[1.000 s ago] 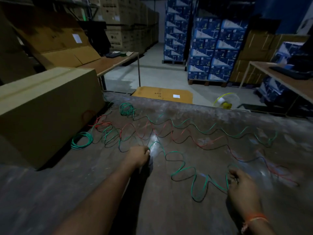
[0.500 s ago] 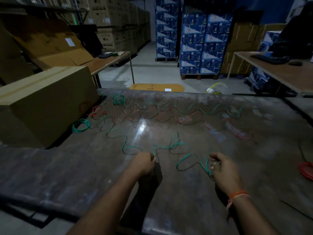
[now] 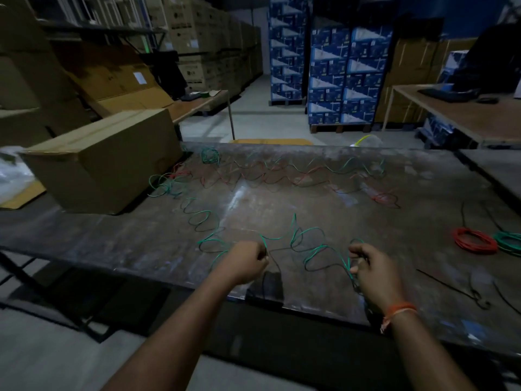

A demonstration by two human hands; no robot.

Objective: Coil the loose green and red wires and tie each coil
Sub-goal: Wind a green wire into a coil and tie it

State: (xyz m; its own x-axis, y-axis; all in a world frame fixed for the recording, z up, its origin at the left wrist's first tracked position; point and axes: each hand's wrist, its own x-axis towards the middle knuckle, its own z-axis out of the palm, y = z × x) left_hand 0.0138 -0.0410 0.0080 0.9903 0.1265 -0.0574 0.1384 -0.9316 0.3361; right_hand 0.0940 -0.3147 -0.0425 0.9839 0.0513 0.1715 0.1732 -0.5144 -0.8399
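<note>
A loose green wire (image 3: 308,232) snakes in loops across the dark worktable (image 3: 282,201). My left hand (image 3: 248,261) is shut on it near the front edge, and my right hand (image 3: 369,266) is shut on another part of the same wire further right. A wavy stretch hangs between the two hands. More loose green wire (image 3: 349,165) and loose red wire (image 3: 315,182) lie tangled along the far side of the table. A finished red coil (image 3: 473,239) and a green coil (image 3: 509,242) rest at the right edge.
A large cardboard box (image 3: 104,162) stands on the table's left end. A small green coil (image 3: 210,155) lies behind it. Thin black ties (image 3: 476,294) lie at the front right. Stacked cartons and other tables fill the room beyond.
Both hands have drawn the green wire toward the front edge and come closer together. The view has pulled back, bringing the red and green coils at the right into sight.
</note>
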